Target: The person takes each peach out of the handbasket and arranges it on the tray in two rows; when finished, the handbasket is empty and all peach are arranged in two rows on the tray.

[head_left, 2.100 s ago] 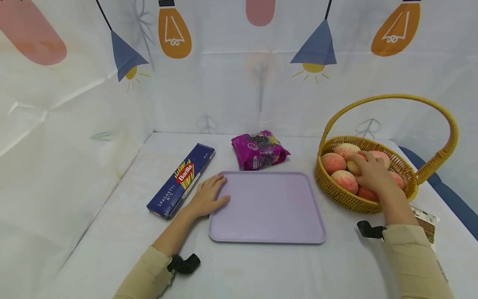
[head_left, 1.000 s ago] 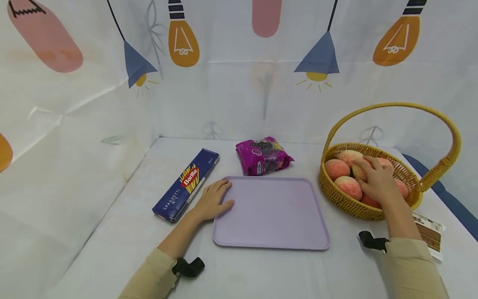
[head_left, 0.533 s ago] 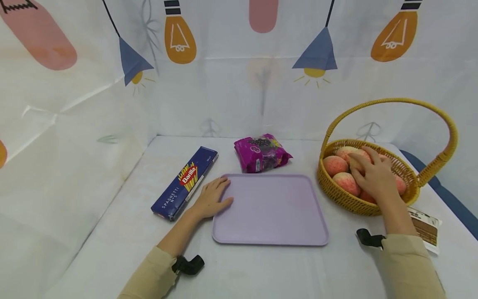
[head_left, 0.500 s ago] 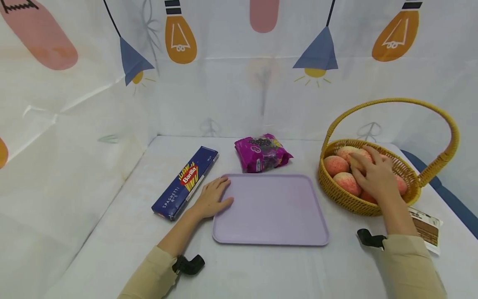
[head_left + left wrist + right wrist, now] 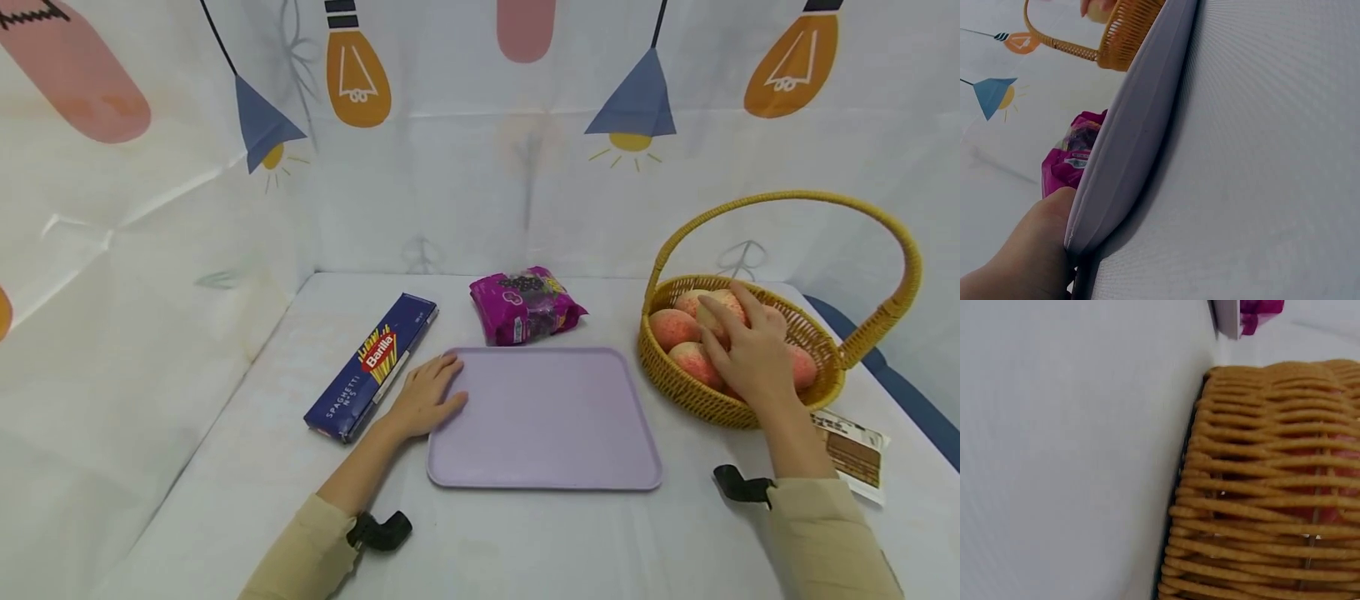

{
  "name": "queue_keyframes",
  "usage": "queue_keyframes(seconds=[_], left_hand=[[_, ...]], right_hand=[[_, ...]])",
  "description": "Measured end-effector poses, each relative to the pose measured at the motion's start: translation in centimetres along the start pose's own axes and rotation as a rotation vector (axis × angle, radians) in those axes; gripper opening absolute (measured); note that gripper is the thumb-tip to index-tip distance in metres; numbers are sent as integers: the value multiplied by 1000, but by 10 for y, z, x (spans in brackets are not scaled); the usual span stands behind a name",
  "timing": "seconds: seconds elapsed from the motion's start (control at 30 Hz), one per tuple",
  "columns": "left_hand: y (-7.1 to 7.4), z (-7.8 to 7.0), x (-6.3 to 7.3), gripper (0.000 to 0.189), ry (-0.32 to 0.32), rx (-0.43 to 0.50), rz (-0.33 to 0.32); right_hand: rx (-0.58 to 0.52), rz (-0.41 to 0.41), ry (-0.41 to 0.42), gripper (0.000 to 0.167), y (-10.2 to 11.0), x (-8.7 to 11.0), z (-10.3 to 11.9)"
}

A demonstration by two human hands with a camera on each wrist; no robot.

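The right hand (image 5: 756,358) grips a peach (image 5: 727,303) that a loose hold could drop into the basket (image 5: 681,398), the left hand (image 5: 422,400) outstretched on the tray (image 5: 551,425).

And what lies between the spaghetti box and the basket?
Between the spaghetti box and basket, the head view shows the left hand, the lilac tray and, farther back, the purple packet.

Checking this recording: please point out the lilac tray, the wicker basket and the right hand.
Lilac tray (image 5: 545,421): head view, bare middle of its flat surface.
Wicker basket (image 5: 678,395): head view, front-left woven wall.
Right hand (image 5: 754,353): head view, back of the hand.
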State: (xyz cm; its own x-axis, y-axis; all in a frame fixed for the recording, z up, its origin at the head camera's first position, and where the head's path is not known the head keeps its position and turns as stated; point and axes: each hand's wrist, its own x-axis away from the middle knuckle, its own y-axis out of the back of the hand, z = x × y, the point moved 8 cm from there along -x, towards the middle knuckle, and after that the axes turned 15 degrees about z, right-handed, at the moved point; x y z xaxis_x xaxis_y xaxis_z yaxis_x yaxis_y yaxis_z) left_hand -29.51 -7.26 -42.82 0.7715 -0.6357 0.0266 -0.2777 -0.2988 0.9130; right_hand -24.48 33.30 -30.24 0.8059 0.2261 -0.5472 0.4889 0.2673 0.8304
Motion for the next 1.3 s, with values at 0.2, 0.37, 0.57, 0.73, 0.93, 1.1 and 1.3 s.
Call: queue_keyframes(seconds=[0.2, 0.37, 0.57, 0.73, 0.93, 1.1, 1.3], left_hand=[[0, 0, 1, 59, 2, 9, -2], [-1, 2, 2, 59, 4, 8, -6], [0, 4, 3, 59, 7, 10, -16], [0, 2, 2, 58, 1, 21, -7], [0, 0, 2, 57, -1, 13, 2], [1, 0, 3, 56, 10, 14, 3], [0, 0, 2, 56, 15, -2, 7]], right_hand=[[1, 4, 22, 48, -3, -1, 13], [-35, -44, 83, 48, 1, -6, 29], [-96, -45, 159, 50, 3, -13, 49], [-160, -16, 163, 52, 1, -17, 64], [-187, -3, 204, 49, -1, -25, 84], [-222, 6, 224, 40, -8, -31, 97], [-294, 56, 209, 42, -21, -37, 111]])
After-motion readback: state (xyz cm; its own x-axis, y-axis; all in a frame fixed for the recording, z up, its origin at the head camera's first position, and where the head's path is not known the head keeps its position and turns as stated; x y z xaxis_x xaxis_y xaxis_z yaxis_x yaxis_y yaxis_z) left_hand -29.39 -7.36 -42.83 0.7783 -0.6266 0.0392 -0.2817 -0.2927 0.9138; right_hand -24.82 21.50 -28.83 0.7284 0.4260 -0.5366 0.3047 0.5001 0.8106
